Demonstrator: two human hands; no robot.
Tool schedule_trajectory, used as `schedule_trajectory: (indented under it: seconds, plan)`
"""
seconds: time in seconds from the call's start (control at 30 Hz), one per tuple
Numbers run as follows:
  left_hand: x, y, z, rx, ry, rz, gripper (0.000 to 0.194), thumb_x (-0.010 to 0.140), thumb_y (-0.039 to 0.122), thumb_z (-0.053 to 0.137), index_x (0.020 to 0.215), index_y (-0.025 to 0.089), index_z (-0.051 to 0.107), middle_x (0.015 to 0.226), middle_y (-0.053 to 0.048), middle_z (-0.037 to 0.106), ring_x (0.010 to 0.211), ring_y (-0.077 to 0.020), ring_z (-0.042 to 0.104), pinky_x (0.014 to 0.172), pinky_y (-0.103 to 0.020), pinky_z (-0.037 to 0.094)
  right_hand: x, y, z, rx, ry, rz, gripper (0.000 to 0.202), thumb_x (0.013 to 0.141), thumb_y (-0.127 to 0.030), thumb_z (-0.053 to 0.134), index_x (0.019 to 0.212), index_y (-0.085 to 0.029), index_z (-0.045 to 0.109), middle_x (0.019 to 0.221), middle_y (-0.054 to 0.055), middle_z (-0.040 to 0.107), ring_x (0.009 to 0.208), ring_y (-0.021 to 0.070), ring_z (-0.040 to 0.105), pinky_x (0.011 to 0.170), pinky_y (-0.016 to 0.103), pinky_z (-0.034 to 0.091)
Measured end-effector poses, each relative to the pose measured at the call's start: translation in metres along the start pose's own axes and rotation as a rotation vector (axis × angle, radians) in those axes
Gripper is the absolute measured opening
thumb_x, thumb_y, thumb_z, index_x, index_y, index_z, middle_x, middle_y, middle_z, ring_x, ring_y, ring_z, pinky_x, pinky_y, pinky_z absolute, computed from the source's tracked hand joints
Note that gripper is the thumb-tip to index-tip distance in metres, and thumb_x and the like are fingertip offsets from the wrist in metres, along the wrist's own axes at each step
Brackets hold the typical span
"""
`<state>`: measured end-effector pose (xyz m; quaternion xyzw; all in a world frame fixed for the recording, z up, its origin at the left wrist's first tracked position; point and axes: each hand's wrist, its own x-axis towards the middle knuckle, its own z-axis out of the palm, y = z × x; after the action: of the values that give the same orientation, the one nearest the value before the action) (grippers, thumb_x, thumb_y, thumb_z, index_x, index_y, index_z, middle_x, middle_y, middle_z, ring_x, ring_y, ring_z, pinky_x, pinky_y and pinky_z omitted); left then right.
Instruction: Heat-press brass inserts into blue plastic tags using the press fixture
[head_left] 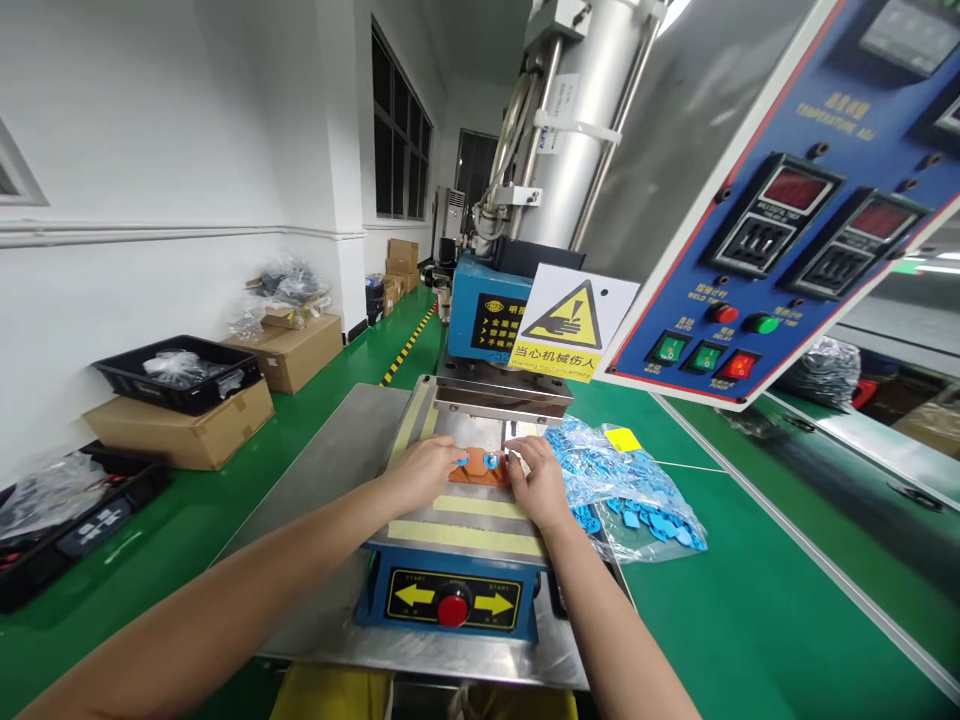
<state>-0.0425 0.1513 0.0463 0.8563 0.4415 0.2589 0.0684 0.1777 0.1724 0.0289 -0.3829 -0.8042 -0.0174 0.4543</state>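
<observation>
An orange block (477, 474) lies on the metal plate of the press, with two small blue plastic pieces on it. The left blue piece (463, 459) is at the fingertips of my left hand (421, 474), which are pressed together on it at the block's left end. The right blue piece (490, 460) has a shiny spot. My right hand (541, 484) is at the block's right end, fingers bent and closed together; what they hold, if anything, is hidden. Above and behind the block hangs the press's metal bar (502, 398).
A clear bag of blue pieces (637, 490) lies right of the press. A warning sign (574, 322) hangs from the press head. The control panel (750, 230) juts in at upper right. A red button (452, 610) sits on the front base. Cartons (180, 420) stand left.
</observation>
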Motion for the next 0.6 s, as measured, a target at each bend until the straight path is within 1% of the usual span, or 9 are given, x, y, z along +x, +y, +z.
schedule_trajectory:
  seconds: [0.1, 0.17, 0.23, 0.33, 0.4, 0.43, 0.47, 0.53, 0.6]
  plan:
    - [0.003, 0.007, -0.011, 0.026, -0.014, -0.016, 0.028, 0.085, 0.011, 0.045, 0.098, 0.017, 0.069, 0.087, -0.007, 0.064, 0.081, -0.0189, 0.061, 0.071, -0.027, 0.047, 0.002, 0.001, -0.001, 0.000, 0.039, 0.018, 0.022, 0.085, -0.019, 0.046, 0.092, -0.019, 0.067, 0.089, 0.008, 0.067, 0.089, 0.0236, 0.057, 0.082, 0.043, 0.048]
    - [-0.001, 0.007, -0.024, -0.040, 0.045, -0.029, 0.028, 0.086, 0.014, 0.045, 0.099, 0.017, 0.069, 0.089, -0.007, 0.066, 0.083, -0.0187, 0.062, 0.074, -0.027, 0.048, 0.000, 0.001, -0.006, 0.015, 0.091, 0.073, 0.022, 0.085, -0.021, 0.047, 0.092, -0.019, 0.068, 0.090, 0.009, 0.067, 0.090, 0.0236, 0.057, 0.083, 0.043, 0.047]
    - [-0.014, -0.001, -0.037, -0.131, 0.174, -0.093, 0.026, 0.088, 0.020, 0.045, 0.100, 0.018, 0.068, 0.093, -0.006, 0.067, 0.084, -0.0178, 0.063, 0.075, -0.027, 0.049, -0.010, 0.001, -0.018, 0.036, 0.167, 0.193, 0.022, 0.086, -0.026, 0.048, 0.094, -0.019, 0.067, 0.094, 0.009, 0.067, 0.093, 0.0241, 0.058, 0.082, 0.043, 0.047]
    - [-0.060, -0.022, -0.042, -0.263, 0.487, -0.321, 0.029, 0.089, 0.036, 0.045, 0.104, 0.020, 0.065, 0.100, -0.006, 0.069, 0.087, -0.0184, 0.065, 0.079, -0.029, 0.051, -0.045, -0.004, -0.043, 0.097, 0.289, 0.447, 0.026, 0.085, -0.034, 0.049, 0.099, -0.019, 0.066, 0.104, 0.011, 0.066, 0.096, 0.0251, 0.059, 0.077, 0.040, 0.049]
    - [-0.102, -0.034, -0.027, -0.354, 0.678, -0.528, 0.036, 0.088, 0.045, 0.045, 0.106, 0.019, 0.062, 0.097, -0.006, 0.070, 0.089, -0.0203, 0.066, 0.081, -0.031, 0.053, -0.079, -0.012, -0.056, 0.153, 0.334, 0.597, 0.028, 0.083, -0.039, 0.053, 0.099, -0.019, 0.064, 0.106, 0.011, 0.066, 0.098, 0.0260, 0.060, 0.077, 0.038, 0.049]
    - [-0.123, -0.036, -0.015, -0.377, 0.709, -0.624, 0.039, 0.086, 0.049, 0.046, 0.106, 0.019, 0.062, 0.094, -0.007, 0.070, 0.088, -0.0215, 0.067, 0.080, -0.032, 0.054, -0.096, -0.017, -0.060, 0.176, 0.351, 0.655, 0.026, 0.081, -0.041, 0.056, 0.094, -0.020, 0.064, 0.105, 0.011, 0.067, 0.099, 0.0265, 0.060, 0.078, 0.037, 0.050]
    - [-0.141, -0.035, -0.001, -0.416, 0.662, -0.694, 0.041, 0.085, 0.052, 0.046, 0.106, 0.020, 0.061, 0.094, -0.007, 0.071, 0.088, -0.0226, 0.067, 0.077, -0.033, 0.055, -0.112, -0.023, -0.062, 0.233, 0.310, 0.691, 0.024, 0.079, -0.041, 0.059, 0.089, -0.020, 0.063, 0.104, 0.010, 0.067, 0.100, 0.0264, 0.061, 0.079, 0.035, 0.050]
    - [-0.169, -0.024, 0.031, -0.520, 0.604, -0.758, 0.043, 0.085, 0.055, 0.045, 0.107, 0.021, 0.061, 0.096, -0.006, 0.071, 0.089, -0.0235, 0.068, 0.077, -0.033, 0.057, -0.139, -0.035, -0.060, 0.348, 0.201, 0.747, 0.024, 0.077, -0.044, 0.062, 0.085, -0.021, 0.062, 0.100, 0.009, 0.068, 0.091, 0.0249, 0.064, 0.074, 0.032, 0.052]
    - [-0.182, -0.007, 0.056, -0.615, 0.598, -0.750, 0.044, 0.084, 0.055, 0.046, 0.109, 0.022, 0.059, 0.100, -0.006, 0.071, 0.095, -0.0245, 0.067, 0.080, -0.034, 0.057, -0.154, -0.045, -0.053, 0.437, 0.109, 0.764, 0.025, 0.075, -0.045, 0.064, 0.084, -0.022, 0.062, 0.092, 0.008, 0.068, 0.083, 0.0240, 0.065, 0.069, 0.031, 0.053]
